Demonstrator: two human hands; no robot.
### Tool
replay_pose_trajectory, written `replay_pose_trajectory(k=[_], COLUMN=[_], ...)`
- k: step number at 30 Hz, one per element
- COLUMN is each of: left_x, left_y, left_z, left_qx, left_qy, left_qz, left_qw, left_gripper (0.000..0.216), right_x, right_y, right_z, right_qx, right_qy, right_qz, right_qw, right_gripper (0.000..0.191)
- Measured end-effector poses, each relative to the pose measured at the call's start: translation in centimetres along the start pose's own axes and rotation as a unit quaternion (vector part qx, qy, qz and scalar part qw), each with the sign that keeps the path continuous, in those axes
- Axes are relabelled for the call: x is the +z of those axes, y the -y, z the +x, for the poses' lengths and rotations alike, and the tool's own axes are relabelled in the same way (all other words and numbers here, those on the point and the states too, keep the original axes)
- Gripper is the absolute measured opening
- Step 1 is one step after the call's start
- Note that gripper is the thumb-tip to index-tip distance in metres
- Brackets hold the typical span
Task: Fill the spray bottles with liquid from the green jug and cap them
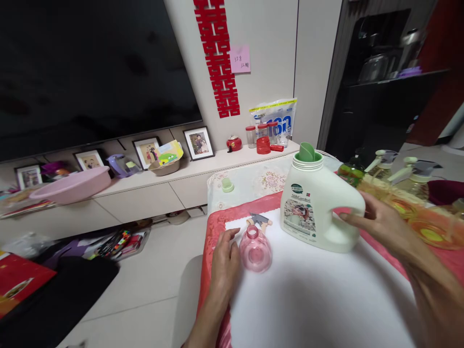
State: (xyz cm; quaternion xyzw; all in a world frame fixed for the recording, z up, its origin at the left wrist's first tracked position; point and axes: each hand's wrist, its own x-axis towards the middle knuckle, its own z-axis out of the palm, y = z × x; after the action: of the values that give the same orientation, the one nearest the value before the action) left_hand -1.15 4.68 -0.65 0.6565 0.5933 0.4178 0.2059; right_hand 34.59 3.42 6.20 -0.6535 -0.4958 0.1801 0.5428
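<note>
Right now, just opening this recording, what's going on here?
A person has their right hand in a grip on the handle of a large pale green jug, its green spout uncovered. Their left hand is beside a small pink bottle; whether it touches is hard to tell. The bottle stands open-necked on a white sheet. A light green cap lies farther back on the table.

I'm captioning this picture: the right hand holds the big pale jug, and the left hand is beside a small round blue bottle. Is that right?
Not quite: the small round bottle is pink, not blue, as the head view shows. The right hand does hold the big pale jug, and the left hand is beside the bottle.
</note>
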Motion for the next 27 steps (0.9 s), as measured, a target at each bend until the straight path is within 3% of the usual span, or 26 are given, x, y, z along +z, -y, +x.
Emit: replay_pose_trajectory(k=[2,4,9,14,17,21,27], left_x=[-0.4,-0.6,-0.1,0.4,0.7,0.6,-2.2], left_y=[0.6,1.1,1.2,0.7,0.8,1.2,0.8], left_z=[0.5,0.9,1.8,2.3,2.8,4.0,5.2], left_qx=[0.054,0.072,0.069,0.064,0.048,0.018,0.001], left_qy=[0.029,0.053,0.1,0.121,0.113,0.082,-0.009], left_qz=[0.106,0.176,0.245,0.268,0.266,0.233,0.135], left_qw=[0.992,0.98,0.962,0.954,0.956,0.969,0.991], left_gripper=[0.039,0.037,0.017,0.025,0.021,0.018,0.018], right_x=[-1.0,-2.0,-3.6,-3.8,-3.4,-2.9,-2.0], right_y=[0.4,1.0,2.6,3.2,4.0,4.8,4.4], right_z=[-0.4,-1.0,-3.3,-4.9,-5.6,-6.2,-6.5], right_qx=[0.023,0.032,-0.015,-0.096,-0.119,-0.137,-0.118], right_qy=[0.005,-0.033,-0.121,-0.12,-0.107,-0.045,0.019], right_qz=[0.002,0.002,0.048,0.042,0.034,0.029,0.003], right_qw=[1.0,0.999,0.991,0.987,0.987,0.989,0.993], right_gripper=[0.081,0.085,0.071,0.064,0.061,0.055,0.047])
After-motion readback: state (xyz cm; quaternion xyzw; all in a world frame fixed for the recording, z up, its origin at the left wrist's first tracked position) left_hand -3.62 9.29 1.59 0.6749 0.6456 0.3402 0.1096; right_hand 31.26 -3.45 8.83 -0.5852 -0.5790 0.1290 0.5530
